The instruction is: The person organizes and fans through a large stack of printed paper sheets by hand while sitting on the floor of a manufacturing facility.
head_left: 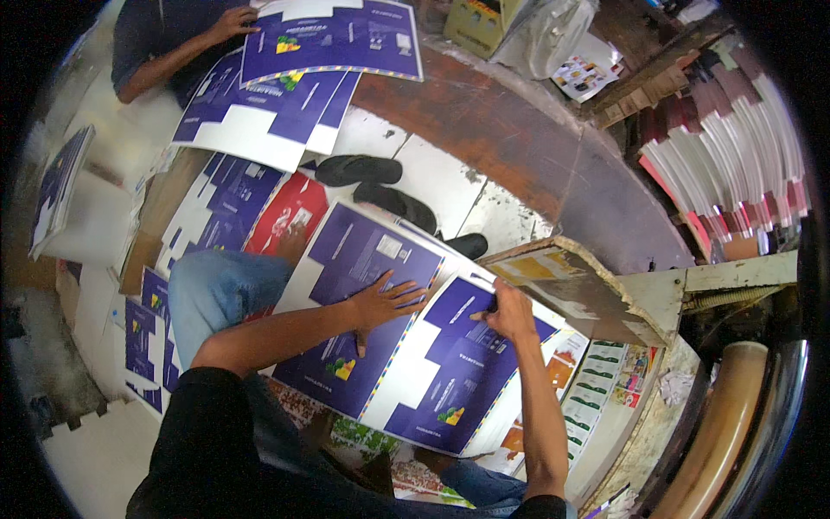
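Observation:
A large purple-and-white printed sheet (346, 277) lies slanted across my lap, with a second printed panel (458, 355) on its right beyond a thin coloured strip. My left hand (385, 303) rests flat on the left panel, its fingers spread. At the upper edge of the right panel, my right hand (508, 313) is closed, with the thumb on the printed face and the other fingers curled at the border. More paper edges show beneath the top sheet there. Whether the two panels are one piece I cannot tell.
Across from me, another person's hand (232, 24) holds a similar sheet (337, 39) above more printed sheets (259, 112). Black sandals (393, 203) lie on the floor. A worn board (579, 290) stands at right, near stacked paper bundles (726, 156) and a brown roller (718, 424).

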Demonstrator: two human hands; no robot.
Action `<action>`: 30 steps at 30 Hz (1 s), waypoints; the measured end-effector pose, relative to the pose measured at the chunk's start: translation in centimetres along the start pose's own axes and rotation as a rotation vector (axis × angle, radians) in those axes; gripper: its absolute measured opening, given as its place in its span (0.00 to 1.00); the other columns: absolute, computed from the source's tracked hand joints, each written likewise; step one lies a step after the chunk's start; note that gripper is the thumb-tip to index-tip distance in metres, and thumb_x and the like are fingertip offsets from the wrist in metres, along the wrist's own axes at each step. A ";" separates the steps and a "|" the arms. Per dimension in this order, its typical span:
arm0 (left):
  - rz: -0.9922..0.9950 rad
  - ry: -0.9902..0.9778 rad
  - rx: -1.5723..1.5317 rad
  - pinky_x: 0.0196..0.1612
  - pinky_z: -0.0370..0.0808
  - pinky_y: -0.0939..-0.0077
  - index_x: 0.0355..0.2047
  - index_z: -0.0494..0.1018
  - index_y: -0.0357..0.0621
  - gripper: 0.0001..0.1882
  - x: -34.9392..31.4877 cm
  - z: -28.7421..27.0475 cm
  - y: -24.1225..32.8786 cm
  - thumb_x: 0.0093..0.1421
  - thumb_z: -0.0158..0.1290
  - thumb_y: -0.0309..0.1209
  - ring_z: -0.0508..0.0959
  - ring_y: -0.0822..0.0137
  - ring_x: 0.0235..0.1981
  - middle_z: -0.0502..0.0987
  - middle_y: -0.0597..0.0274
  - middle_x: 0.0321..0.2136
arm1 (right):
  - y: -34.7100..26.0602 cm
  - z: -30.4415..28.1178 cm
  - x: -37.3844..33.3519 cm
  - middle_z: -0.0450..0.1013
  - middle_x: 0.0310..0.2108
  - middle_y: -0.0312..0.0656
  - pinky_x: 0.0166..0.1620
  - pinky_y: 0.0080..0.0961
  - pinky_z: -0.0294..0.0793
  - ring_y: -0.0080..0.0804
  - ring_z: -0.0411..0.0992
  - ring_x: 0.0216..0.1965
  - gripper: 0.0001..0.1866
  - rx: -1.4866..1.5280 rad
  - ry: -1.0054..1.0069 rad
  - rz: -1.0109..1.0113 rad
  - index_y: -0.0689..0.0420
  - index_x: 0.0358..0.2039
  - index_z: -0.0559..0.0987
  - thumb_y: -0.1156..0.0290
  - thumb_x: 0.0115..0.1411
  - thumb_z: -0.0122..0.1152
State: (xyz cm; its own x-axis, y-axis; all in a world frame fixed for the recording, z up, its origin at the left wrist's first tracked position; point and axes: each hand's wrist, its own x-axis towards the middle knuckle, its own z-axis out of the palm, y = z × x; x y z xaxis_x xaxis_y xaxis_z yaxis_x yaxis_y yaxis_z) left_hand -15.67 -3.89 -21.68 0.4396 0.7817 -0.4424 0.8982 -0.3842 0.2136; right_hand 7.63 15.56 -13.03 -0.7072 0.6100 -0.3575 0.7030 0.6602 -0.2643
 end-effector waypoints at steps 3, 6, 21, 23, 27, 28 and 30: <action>-0.096 -0.077 0.066 0.71 0.33 0.31 0.74 0.29 0.57 0.95 -0.4 1.6 1.2 0.08 0.79 0.56 0.33 0.56 0.76 0.30 0.61 0.76 | -0.9 -0.3 -0.3 0.78 0.24 0.55 0.37 0.45 0.78 0.52 0.80 0.30 0.43 0.077 0.184 0.008 0.65 0.29 0.81 0.28 0.41 0.70; -0.122 -0.148 0.056 0.71 0.31 0.33 0.74 0.25 0.59 0.96 0.3 2.1 1.1 0.08 0.80 0.55 0.31 0.56 0.76 0.26 0.63 0.75 | -2.7 -1.1 -2.1 0.72 0.12 0.47 0.22 0.37 0.73 0.42 0.72 0.13 0.44 -0.075 0.448 -0.128 0.62 0.19 0.80 0.24 0.39 0.69; -0.140 -0.129 0.050 0.72 0.40 0.38 0.74 0.46 0.56 0.61 -2.4 -3.5 4.7 0.47 0.71 0.50 0.44 0.56 0.75 0.41 0.53 0.75 | -11.3 -15.2 -33.6 0.63 0.15 0.41 0.27 0.35 0.62 0.40 0.67 0.18 0.31 -0.093 0.587 -0.204 0.55 0.19 0.74 0.39 0.35 0.75; 0.033 0.170 -0.982 0.70 0.57 0.50 0.68 0.64 0.50 0.44 -4.5 -7.2 8.0 0.57 0.62 0.57 0.62 0.50 0.68 0.63 0.44 0.67 | -12.9 -16.7 -35.5 0.64 0.14 0.38 0.27 0.34 0.63 0.39 0.67 0.18 0.30 -0.055 0.694 -0.209 0.56 0.18 0.76 0.38 0.37 0.72; 0.843 0.621 -1.206 0.62 0.70 0.62 0.70 0.58 0.43 0.51 -13.6 -13.8 16.7 0.54 0.66 0.55 0.74 0.57 0.58 0.75 0.45 0.57 | -16.9 -18.6 -35.1 0.63 0.13 0.38 0.24 0.33 0.61 0.38 0.65 0.15 0.35 -0.183 0.762 -0.212 0.55 0.16 0.73 0.32 0.37 0.73; 0.760 0.685 -1.145 0.59 0.71 0.67 0.67 0.61 0.38 0.49 -17.2 -14.2 18.2 0.52 0.69 0.50 0.77 0.60 0.54 0.77 0.48 0.53 | -18.4 -19.7 -35.1 0.60 0.12 0.36 0.21 0.32 0.58 0.34 0.63 0.14 0.37 -0.241 0.687 -0.200 0.55 0.16 0.71 0.32 0.34 0.77; 0.469 0.393 -1.384 0.58 0.72 0.67 0.64 0.65 0.36 0.48 -20.9 -15.2 19.0 0.50 0.71 0.50 0.78 0.61 0.52 0.78 0.49 0.52 | -21.7 -20.2 -33.2 0.64 0.12 0.36 0.21 0.26 0.63 0.30 0.66 0.14 0.38 -0.177 0.675 -0.141 0.56 0.17 0.71 0.37 0.27 0.83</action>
State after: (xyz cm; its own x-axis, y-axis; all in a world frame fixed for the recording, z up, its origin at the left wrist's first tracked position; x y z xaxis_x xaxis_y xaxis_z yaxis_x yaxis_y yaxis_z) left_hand -7.77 -20.03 4.88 0.4502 0.8870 0.1026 -0.1235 -0.0520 0.9910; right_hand 14.37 -10.17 22.69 -0.7225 0.6140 0.3176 0.6193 0.7791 -0.0972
